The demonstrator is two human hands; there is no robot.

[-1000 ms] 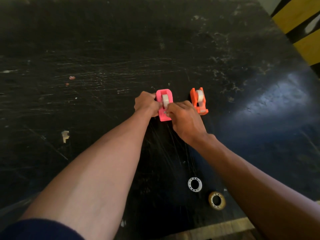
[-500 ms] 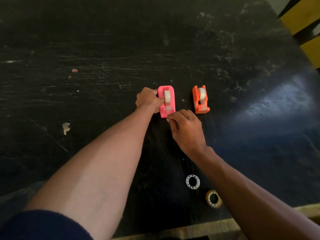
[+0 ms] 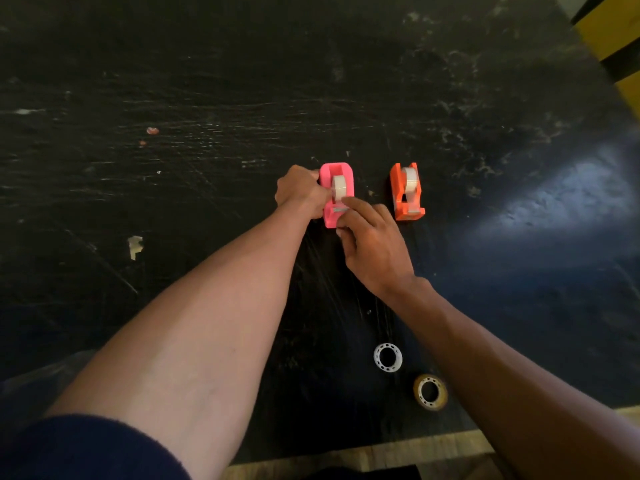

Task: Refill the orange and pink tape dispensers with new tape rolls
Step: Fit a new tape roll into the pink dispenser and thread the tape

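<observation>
**Ana:** Scratched black tabletop (image 3: 242, 98) fills nearly the whole view, with a pale wooden edge (image 3: 398, 452) along its near side and yellow-and-black striping (image 3: 616, 36) past the far right corner.

**Ben:** Where are the dispensers?

**Ana:** Both stand around the middle of the surface, side by side but apart. The pink tape dispenser (image 3: 329, 171) is on the left with a whitish tape roll (image 3: 338, 187) seated in it. The orange tape dispenser (image 3: 406, 194) is to its right, untouched, also with a whitish roll (image 3: 410, 180) in place.

**Ben:** And the hands?

**Ana:** The left hand (image 3: 299, 192) is curled closed against the pink dispenser's left side, gripping it. The right hand (image 3: 372, 244) comes in from the near side; its fingertips (image 3: 349, 202) are pinched together at the dispenser's near end, by the metal cutter strip (image 3: 337, 210). I cannot tell whether tape is caught between them.

**Ben:** Anything else lying about?

**Ana:** Near the wooden edge, right of centre, a bare white core ring (image 3: 388, 357) lies flat, and just beside it, closer to the edge, a yellowish nearly spent roll (image 3: 430, 392). A scrap of pale tape (image 3: 135, 245) sticks to the surface toward the left, and small reddish specks (image 3: 152, 130) lie farther back. A dark blue sleeve (image 3: 86, 448) shows at the left arm.
</observation>
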